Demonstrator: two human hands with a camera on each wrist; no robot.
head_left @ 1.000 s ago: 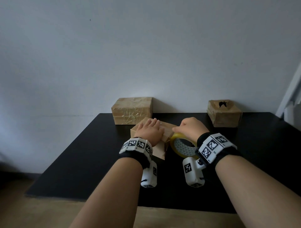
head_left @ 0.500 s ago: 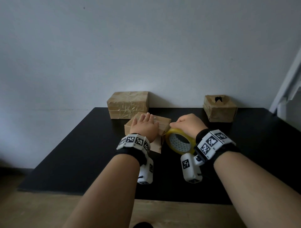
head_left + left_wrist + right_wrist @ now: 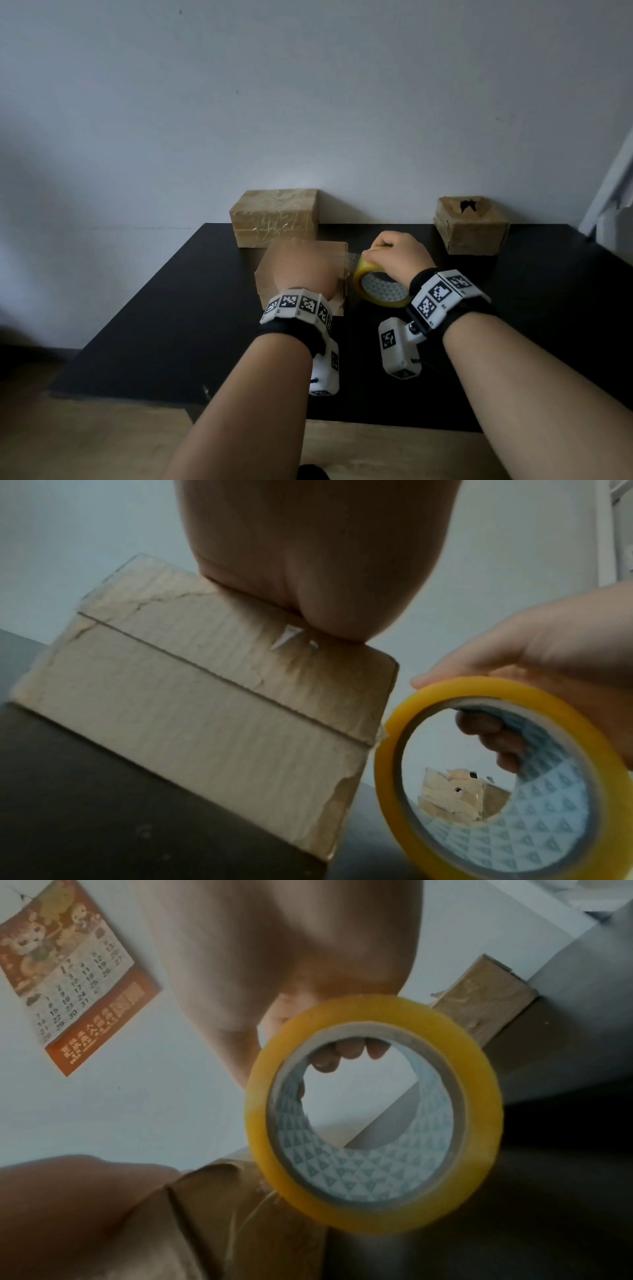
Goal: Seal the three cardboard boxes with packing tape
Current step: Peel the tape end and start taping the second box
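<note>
A small cardboard box [image 3: 337,298] sits mid-table, and my left hand [image 3: 301,270], blurred, presses on its top. The heel of that palm [image 3: 308,561] rests on the box's [image 3: 205,696] upper edge. My right hand [image 3: 397,253] grips a yellow tape roll [image 3: 380,289] just right of the box, fingers [image 3: 342,1053] hooked inside the core. A clear strip of tape [image 3: 352,258] stretches from the box top to the roll [image 3: 373,1118]. A tape-wrapped box [image 3: 274,217] stands at the back left. A third box [image 3: 471,226] with a torn hole on top is at the back right.
The black table [image 3: 154,325] ends at a wall behind the boxes, and its front edge meets a wooden surface [image 3: 85,438]. A calendar [image 3: 68,974] hangs on the wall. Something white [image 3: 613,192] stands at the far right.
My right hand has pulled the roll rightward off the box, drawing out a strip of tape. My left hand is moving on the box top and is now blurred.
</note>
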